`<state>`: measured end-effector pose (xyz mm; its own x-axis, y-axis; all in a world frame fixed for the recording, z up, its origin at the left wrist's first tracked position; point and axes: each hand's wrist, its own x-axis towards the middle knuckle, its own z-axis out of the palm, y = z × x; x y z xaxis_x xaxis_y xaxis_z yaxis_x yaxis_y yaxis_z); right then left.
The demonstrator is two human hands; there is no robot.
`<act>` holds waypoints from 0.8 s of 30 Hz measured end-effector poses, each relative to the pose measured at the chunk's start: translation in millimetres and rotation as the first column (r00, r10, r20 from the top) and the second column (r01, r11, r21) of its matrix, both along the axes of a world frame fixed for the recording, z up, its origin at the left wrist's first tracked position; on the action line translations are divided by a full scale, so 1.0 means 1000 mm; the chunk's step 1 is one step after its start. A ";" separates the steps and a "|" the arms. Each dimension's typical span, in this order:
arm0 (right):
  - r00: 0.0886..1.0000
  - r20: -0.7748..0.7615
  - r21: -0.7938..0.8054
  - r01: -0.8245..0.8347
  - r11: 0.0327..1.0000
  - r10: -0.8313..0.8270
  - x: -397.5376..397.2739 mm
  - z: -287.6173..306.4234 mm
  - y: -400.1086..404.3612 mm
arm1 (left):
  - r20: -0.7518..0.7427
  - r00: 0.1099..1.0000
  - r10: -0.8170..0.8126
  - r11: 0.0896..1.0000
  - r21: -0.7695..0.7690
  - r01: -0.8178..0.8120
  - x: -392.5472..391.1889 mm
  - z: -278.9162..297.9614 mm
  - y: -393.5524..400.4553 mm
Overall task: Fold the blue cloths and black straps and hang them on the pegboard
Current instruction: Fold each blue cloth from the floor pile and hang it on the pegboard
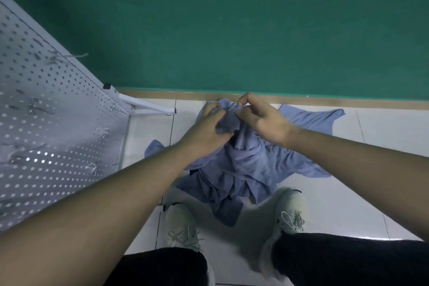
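Note:
A crumpled blue cloth [248, 165] hangs from both my hands above the white tiled floor, its lower folds trailing between my shoes. My left hand [206, 127] grips a bunched part of the cloth near its top. My right hand [260, 118] pinches the cloth's upper edge just beside the left hand. More blue cloth [311, 118] lies spread on the floor behind, by the wall. A bit of black strap [193, 172] shows under the cloth's left side. The white pegboard [46, 123] with metal hooks stands at the left.
The pegboard's white foot [148, 107] reaches onto the floor near the cloth. A green wall [232, 30] with a tan baseboard [348, 101] closes the far side. My two pale shoes [183, 227] stand on the tiles below the cloth.

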<state>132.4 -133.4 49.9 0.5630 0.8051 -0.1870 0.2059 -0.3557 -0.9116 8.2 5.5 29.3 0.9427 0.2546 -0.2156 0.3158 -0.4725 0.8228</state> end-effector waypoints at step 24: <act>0.916 0.400 0.074 -0.059 0.995 0.025 -0.079 0.249 -0.110 | 0.126 0.987 -0.096 0.936 0.348 0.047 -0.083 0.253 -0.054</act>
